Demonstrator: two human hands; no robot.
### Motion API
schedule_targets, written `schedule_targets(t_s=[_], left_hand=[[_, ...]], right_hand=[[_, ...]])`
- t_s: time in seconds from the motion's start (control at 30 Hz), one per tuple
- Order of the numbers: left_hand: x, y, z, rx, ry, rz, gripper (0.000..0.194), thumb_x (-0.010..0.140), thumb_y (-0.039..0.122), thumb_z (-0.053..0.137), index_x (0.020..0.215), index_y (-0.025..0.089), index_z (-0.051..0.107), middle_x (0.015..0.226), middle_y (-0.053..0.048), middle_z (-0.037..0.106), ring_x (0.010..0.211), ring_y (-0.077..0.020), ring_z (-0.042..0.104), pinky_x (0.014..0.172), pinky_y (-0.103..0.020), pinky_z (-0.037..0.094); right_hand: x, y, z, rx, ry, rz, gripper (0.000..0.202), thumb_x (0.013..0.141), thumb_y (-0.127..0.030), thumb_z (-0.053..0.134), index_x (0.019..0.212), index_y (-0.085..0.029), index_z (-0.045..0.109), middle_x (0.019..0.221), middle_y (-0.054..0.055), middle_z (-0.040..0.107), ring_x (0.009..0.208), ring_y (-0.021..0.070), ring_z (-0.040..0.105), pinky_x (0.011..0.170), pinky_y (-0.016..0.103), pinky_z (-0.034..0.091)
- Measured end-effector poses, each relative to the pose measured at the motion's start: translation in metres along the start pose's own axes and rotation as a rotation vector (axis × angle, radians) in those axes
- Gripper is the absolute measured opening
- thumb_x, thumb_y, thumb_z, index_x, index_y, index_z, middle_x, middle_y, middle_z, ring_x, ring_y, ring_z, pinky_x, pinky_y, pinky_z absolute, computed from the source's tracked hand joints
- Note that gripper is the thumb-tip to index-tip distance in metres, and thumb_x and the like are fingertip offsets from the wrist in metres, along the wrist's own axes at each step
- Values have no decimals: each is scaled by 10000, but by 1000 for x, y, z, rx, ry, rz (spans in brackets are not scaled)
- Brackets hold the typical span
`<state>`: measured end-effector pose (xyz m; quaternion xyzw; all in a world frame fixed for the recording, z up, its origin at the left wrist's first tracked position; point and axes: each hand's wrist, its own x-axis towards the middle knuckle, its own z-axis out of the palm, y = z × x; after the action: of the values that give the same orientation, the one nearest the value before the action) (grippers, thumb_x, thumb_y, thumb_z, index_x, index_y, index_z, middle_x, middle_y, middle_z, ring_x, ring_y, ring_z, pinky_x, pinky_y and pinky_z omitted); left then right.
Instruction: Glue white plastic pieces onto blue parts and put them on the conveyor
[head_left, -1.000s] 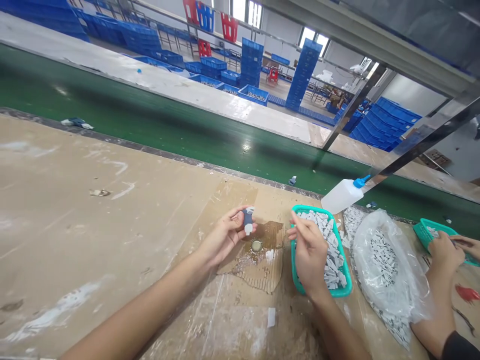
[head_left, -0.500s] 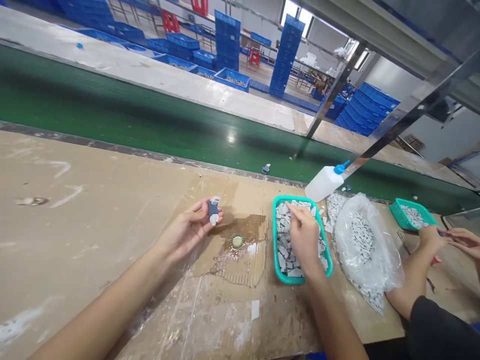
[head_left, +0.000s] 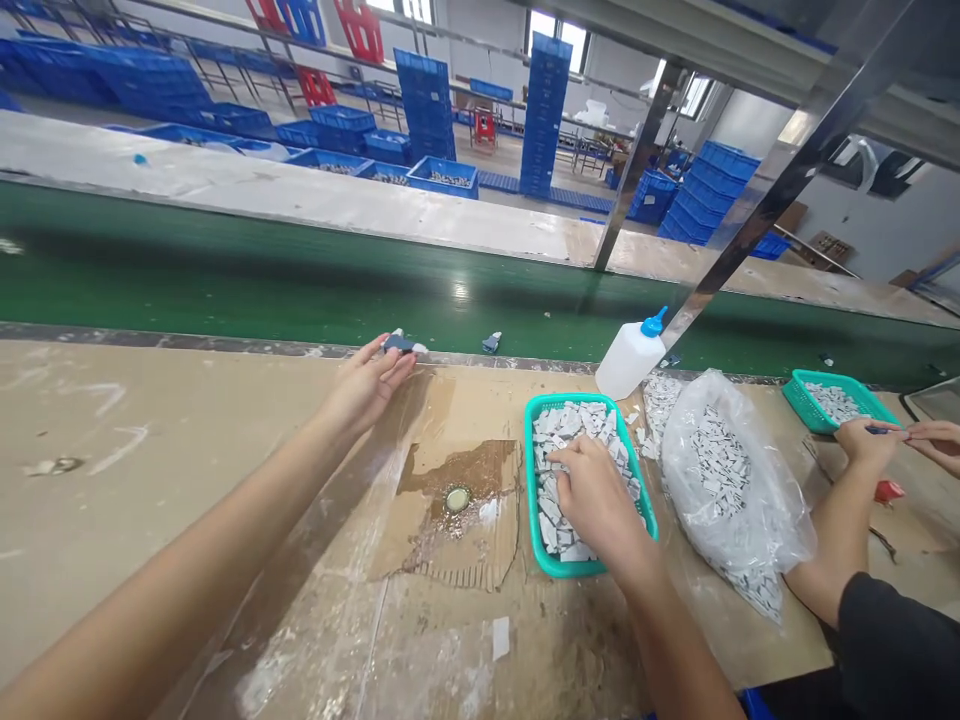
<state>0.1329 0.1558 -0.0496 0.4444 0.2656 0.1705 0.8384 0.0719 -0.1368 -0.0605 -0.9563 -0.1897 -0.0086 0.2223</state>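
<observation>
Left hand (head_left: 366,385), mid-frame, pinches blue part (head_left: 399,343): likely belt (head_left: 300,285) drop-off, release next; right hand (head_left: 596,495) half-curled at basket (head_left: 566,571), hold unclear.

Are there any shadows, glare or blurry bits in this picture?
Head view: a bright reflection gleams on the green belt, and a background window looks washed out; also in the head view, a soft shadow lies on the tabletop beside the left arm, and the blue-and-white piece in the left hand shows little fine detail.

the right hand (head_left: 600,500) hides pieces (head_left: 574,420) toward the basket's (head_left: 534,490) near right corner; the picture's edge crops a co-worker's far hand (head_left: 939,440).
</observation>
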Motion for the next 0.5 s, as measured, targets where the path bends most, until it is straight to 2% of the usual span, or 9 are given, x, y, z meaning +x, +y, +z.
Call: schedule_targets(t_s=[0.1, 0.2, 0.3, 0.4, 0.43, 0.5], left_hand=[[23, -7, 13, -5, 24, 0, 516, 892, -77, 456, 1382, 83, 447, 1015, -78, 633, 962, -97, 668, 949, -185, 514], [39, -25, 19, 165, 24, 59, 582, 840, -58, 531, 1387, 134, 474, 1237, -142, 608, 1173, -136, 609, 1017, -206, 464], [43, -42, 30, 584, -102, 266, 533, 778, 38, 660, 1290, 170, 592, 1404, -145, 547, 1349, -238, 486, 1134, -311, 370], [32, -46, 56, 953, -186, 447, 452, 756, 140, 730, 1200, 136, 645, 1416, -159, 546, 1372, -337, 445, 1184, -405, 288], [26, -45, 66, 1052, -178, 461, 434, 771, 172, 729, 1190, 111, 637, 1405, -176, 552, 1366, -363, 443, 1178, -430, 290], [14, -41, 83, 1289, -185, 400, 406, 860, 261, 650, 1211, 65, 592, 1376, -202, 564, 1329, -406, 461, 1120, -489, 352]], right_hand=[[3, -4, 2, -59, -23, 22, 318, 852, -34, 493, 966, -156, 764, 955, 139, 655, 999, 304, 584, 893, 421, 458], [6, -5, 3, -61, -33, 38, 275, 883, -79, 502, 918, -162, 763, 949, 136, 659, 980, 301, 582, 895, 429, 453], [8, -3, 1, 4, -43, 50, 229, 859, -80, 542, 933, -156, 745, 975, 123, 666, 1009, 290, 585, 918, 412, 458], [10, -1, -3, 41, -38, 46, 218, 824, -61, 584, 963, -158, 722, 996, 102, 682, 1031, 265, 602, 918, 369, 479], [11, -2, -5, 29, -36, 41, 214, 819, -54, 595, 959, -163, 715, 989, 93, 692, 1021, 255, 613, 912, 357, 485], [12, -4, -10, -35, -44, 5, 171, 837, -63, 605, 924, -171, 704, 961, 82, 716, 990, 237, 635, 922, 352, 484]])
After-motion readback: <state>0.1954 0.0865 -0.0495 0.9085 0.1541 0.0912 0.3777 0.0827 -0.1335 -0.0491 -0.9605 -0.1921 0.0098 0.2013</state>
